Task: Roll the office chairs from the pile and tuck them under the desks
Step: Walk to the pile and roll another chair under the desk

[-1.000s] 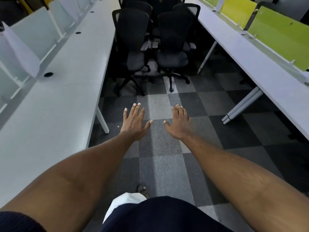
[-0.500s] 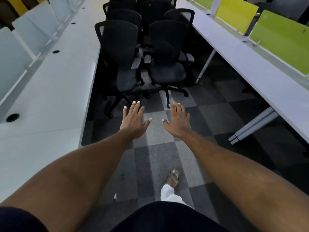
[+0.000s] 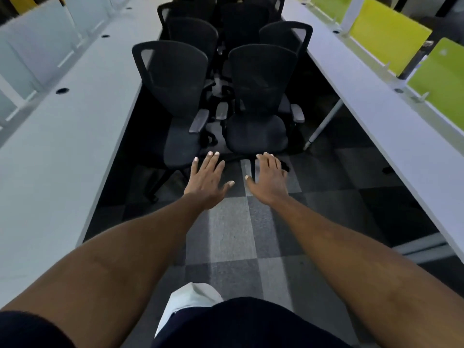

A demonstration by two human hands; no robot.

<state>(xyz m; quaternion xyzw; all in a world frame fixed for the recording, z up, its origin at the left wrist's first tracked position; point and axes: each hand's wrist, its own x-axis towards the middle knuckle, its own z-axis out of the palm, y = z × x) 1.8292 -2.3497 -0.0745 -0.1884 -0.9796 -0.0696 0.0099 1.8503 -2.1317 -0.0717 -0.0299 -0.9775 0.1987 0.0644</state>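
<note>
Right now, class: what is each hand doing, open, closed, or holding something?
Left hand: open, fingers spread, holding nothing, short of the chairs.
Right hand: open, fingers straight, holding nothing.

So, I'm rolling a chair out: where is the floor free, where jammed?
Free: the carpet between left desk and right desk, nearer than front left chair and front right chair. Crowded: the chair pile behind them, desk to desk.
</note>
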